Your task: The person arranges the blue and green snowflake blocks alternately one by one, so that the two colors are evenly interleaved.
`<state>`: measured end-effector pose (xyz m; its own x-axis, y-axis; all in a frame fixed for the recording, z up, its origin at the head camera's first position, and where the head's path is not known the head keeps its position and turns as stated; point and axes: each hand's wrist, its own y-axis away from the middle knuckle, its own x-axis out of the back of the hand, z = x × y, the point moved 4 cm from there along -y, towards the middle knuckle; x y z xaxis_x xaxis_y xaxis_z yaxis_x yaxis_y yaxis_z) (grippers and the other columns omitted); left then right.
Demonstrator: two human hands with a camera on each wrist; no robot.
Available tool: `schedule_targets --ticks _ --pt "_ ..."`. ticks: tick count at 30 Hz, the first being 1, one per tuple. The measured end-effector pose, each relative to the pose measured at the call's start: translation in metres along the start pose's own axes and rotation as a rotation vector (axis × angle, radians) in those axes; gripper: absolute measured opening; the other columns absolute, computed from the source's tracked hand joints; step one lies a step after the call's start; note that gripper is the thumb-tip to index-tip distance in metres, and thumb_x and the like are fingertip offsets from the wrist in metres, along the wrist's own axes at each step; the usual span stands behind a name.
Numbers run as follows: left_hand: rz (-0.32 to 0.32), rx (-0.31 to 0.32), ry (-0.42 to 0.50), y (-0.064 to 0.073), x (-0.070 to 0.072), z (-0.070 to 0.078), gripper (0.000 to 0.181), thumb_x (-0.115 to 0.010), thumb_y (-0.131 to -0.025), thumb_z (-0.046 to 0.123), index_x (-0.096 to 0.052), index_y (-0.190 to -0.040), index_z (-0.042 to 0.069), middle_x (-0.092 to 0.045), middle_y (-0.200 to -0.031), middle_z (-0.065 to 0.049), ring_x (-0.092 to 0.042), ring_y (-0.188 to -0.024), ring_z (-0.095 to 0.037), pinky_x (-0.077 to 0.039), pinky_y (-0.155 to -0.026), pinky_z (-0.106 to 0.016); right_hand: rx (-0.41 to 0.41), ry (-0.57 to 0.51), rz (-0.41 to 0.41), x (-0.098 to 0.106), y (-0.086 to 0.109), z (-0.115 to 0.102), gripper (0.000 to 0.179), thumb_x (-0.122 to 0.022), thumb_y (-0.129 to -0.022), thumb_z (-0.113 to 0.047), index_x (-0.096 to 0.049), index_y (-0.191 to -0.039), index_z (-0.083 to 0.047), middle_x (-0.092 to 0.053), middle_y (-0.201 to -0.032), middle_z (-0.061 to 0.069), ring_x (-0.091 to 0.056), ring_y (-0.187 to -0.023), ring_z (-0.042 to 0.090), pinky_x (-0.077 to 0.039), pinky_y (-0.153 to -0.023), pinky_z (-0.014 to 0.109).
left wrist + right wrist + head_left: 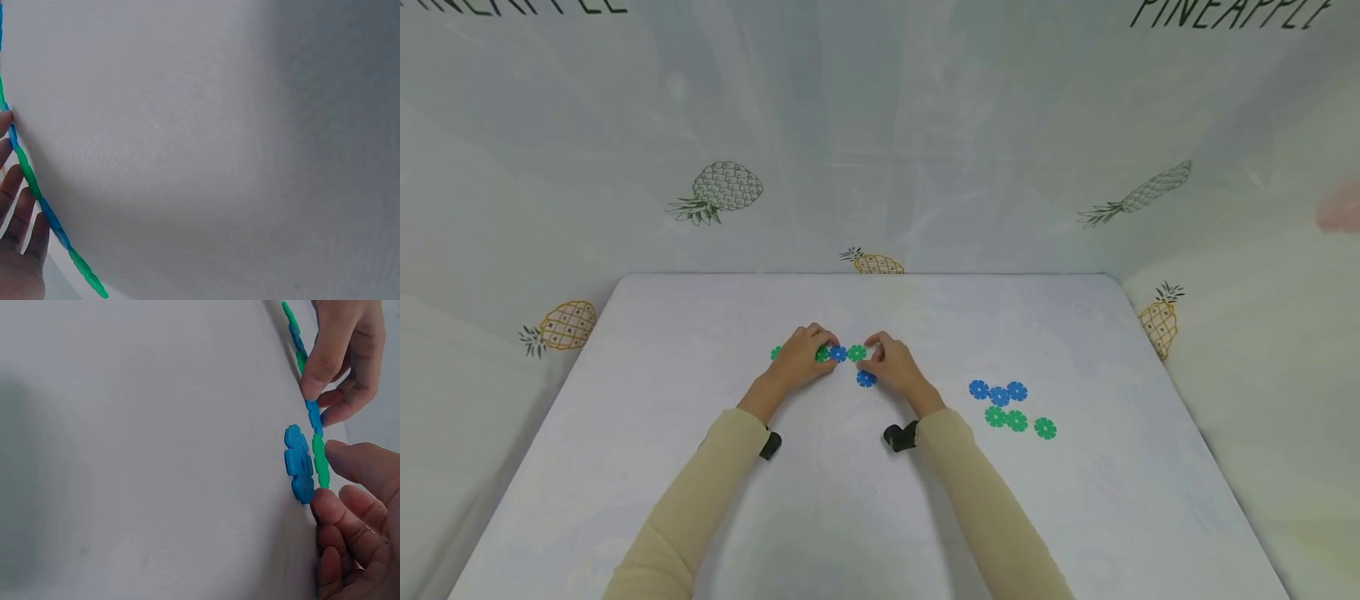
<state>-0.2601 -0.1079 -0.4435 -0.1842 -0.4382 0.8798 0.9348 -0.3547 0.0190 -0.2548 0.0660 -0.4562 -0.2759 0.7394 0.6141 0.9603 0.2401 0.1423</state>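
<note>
A row of flat, notched, flower-shaped plastic discs in alternating green and blue runs across the table under both hands. My left hand (pixel 801 357) covers part of it, thumb and fingertips pinching it by a blue disc (pixel 838 354). A green disc (pixel 822 355) beside that one is partly hidden by the fingers. In the left wrist view, fingers (pixel 37 237) lie along the linked row (pixel 52 222). My right hand (pixel 891 364) holds the green disc (pixel 320 461) at the row's right end between thumb and fingers. A loose blue disc (pixel 866 379) lies just nearer, by the right thumb.
Farther right on the white table (pixel 835 517) lie several blue discs (pixel 999 396). Nearer than these are two green discs (pixel 1006 419) side by side and one apart (pixel 1045 428). A pineapple-print cloth (pixel 880 125) hangs behind the table. Black wrist cameras (pixel 901 436) sit under the sleeves.
</note>
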Motion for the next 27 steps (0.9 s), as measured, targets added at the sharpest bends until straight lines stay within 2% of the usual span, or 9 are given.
schedule_targets --ticks 4,13,27 --pt "0.000 0.000 0.001 0.000 0.000 -0.001 0.030 -0.068 -0.083 0.024 -0.062 -0.111 0.014 -0.055 -0.115 -0.008 -0.047 -0.109 -0.027 -0.041 -0.097 -0.044 0.037 -0.003 -0.001 0.000 0.008 -0.001 0.039 -0.071 -0.082 -0.020 -0.054 -0.112 -0.002 -0.054 -0.078 0.005 -0.046 -0.071 0.015 -0.038 -0.065 0.023" --pt "0.000 -0.008 0.017 0.001 0.001 0.000 0.030 -0.067 -0.084 0.023 -0.061 -0.111 0.013 -0.054 -0.116 -0.009 -0.046 -0.109 -0.028 -0.040 -0.098 -0.045 0.023 0.163 -0.009 -0.007 0.022 0.001 0.039 -0.074 -0.078 -0.026 -0.057 -0.106 -0.004 -0.052 -0.095 0.006 -0.043 -0.092 0.019 -0.042 -0.080 0.031" --pt "0.012 -0.025 0.008 0.002 -0.001 -0.002 0.031 -0.067 -0.084 0.023 -0.060 -0.112 0.014 -0.055 -0.117 -0.008 -0.046 -0.114 -0.029 -0.040 -0.100 -0.045 0.051 0.188 -0.006 -0.006 0.027 0.001 0.031 -0.074 -0.078 -0.021 -0.057 -0.099 -0.005 -0.050 -0.094 0.006 -0.043 -0.091 0.019 -0.042 -0.080 0.032"
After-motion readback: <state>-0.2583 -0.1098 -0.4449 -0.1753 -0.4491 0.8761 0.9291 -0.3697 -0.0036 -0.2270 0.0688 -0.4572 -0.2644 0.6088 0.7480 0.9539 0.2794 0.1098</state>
